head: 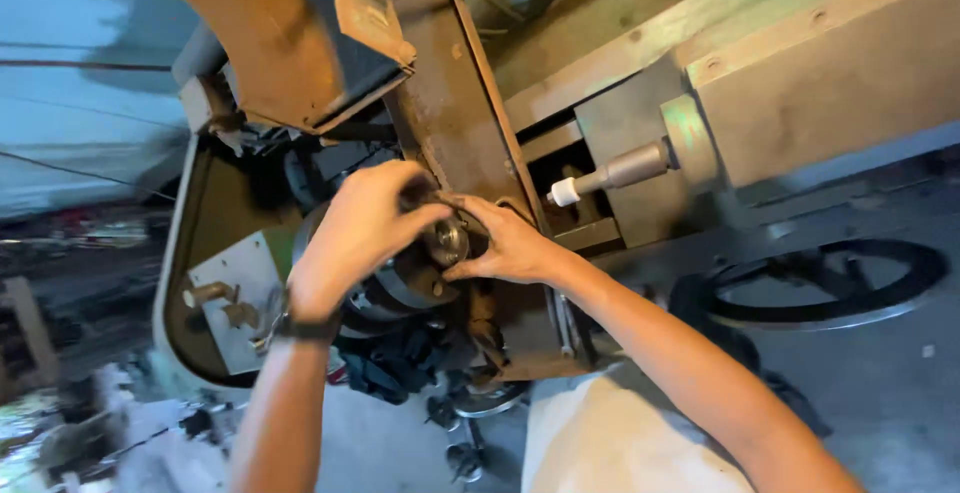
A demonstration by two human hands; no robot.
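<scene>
Left hand (360, 223) and right hand (505, 245): fingers closed around round metal hub (447, 243) on rusty machine (450, 113); fitting step, steady turning needed.

Both hands on a round metal hub (447, 241) in the rusty green machine (640, 83). Left hand (355, 228) grips it from above-left, right hand (510, 248) from the right, fingers touching the rim. Metal handle with white tip (610, 173) sticks out just right. Black handwheel (820, 283) lower right.
</scene>
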